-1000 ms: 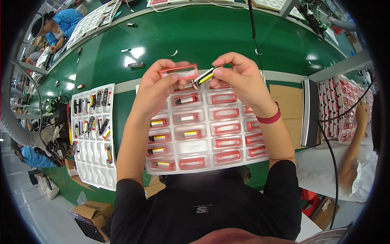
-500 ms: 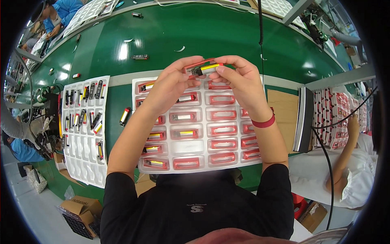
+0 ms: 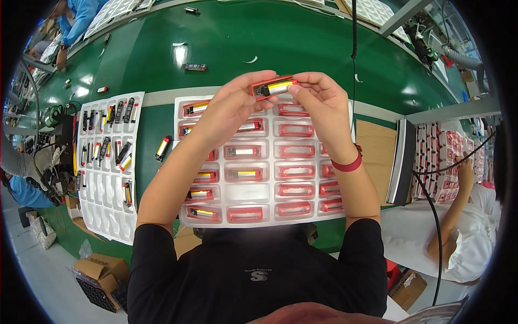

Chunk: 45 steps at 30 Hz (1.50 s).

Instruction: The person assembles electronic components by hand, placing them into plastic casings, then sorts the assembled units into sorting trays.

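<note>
Above the far edge of the white tray [image 3: 247,193], I hold a red rectangular plastic housing [image 3: 258,88] between both hands. Inside its outline lies a battery assembly [image 3: 279,86], silver and yellow with a black end; whether it is fully seated I cannot tell. My left hand [image 3: 237,100] pinches the housing's left end. At the right end, my right hand [image 3: 324,102] grips it, the thumb on the assembly. Beneath, the tray's compartments carry red housings [image 3: 297,171]; those in the left columns mostly contain battery assemblies [image 3: 243,152], and one compartment has no housing.
To the left, a second white tray [image 3: 105,208] holds loose battery assemblies [image 3: 123,153]; another assembly [image 3: 162,148] lies between the trays. Beyond is a green conveyor-like surface [image 3: 135,54]. A black coiled cable [image 3: 354,32] hangs ahead. Co-workers sit at far left and right.
The battery assembly, tilted over the red housing before, now lies within its outline. The housing has turned to show more of its inside. Both hands remain around it.
</note>
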Available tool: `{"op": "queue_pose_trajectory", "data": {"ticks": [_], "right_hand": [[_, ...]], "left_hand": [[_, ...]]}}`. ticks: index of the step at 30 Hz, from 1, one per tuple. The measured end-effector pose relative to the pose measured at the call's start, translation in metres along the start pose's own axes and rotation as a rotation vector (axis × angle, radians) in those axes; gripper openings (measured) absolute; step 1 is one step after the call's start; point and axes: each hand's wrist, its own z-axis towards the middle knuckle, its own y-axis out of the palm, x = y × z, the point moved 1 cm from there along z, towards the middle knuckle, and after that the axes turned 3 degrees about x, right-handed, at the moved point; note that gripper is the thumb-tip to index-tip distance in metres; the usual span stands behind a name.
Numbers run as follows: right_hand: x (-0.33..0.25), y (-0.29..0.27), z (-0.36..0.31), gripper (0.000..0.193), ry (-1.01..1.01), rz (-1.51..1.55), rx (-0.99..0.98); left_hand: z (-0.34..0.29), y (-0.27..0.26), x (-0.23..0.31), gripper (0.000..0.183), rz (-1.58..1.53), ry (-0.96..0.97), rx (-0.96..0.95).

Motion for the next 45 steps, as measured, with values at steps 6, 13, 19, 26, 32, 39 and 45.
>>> {"op": "queue_pose_trajectory", "data": {"ticks": [6,13,19,26,32,39,45], "right_hand": [[0.004,0.003,0.0,0.022,-0.023,-0.017,0.009],[0.018,0.002,-0.001,0.028,-0.598,-0.623,0.026],[0.018,-0.015,0.004,0.035,0.048,-0.102,-0.205],[-0.004,0.009,0.006,0.024,-0.755,-0.583,-0.092],[-0.05,0.002,-0.035,0.023,-0.659,-0.547,-0.097],[-0.052,0.025,-0.104,0.03,-0.171,-0.576,-0.722],[-0.011,0.044,-0.131,0.018,-0.468,-0.822,-0.768]], "left_hand": [[-0.001,0.006,-0.002,0.055,0.03,-0.032,0.036],[-0.004,0.006,-0.01,0.042,0.242,0.008,0.149],[-0.008,0.012,-0.011,0.037,0.643,0.159,0.154],[-0.006,0.006,0.028,0.035,1.193,0.711,0.106],[-0.034,0.042,0.021,0.043,1.065,0.599,0.11],[-0.14,0.037,0.05,0.042,1.019,-0.008,-0.189],[-0.203,-0.107,0.121,0.027,1.272,0.127,0.511]]}}
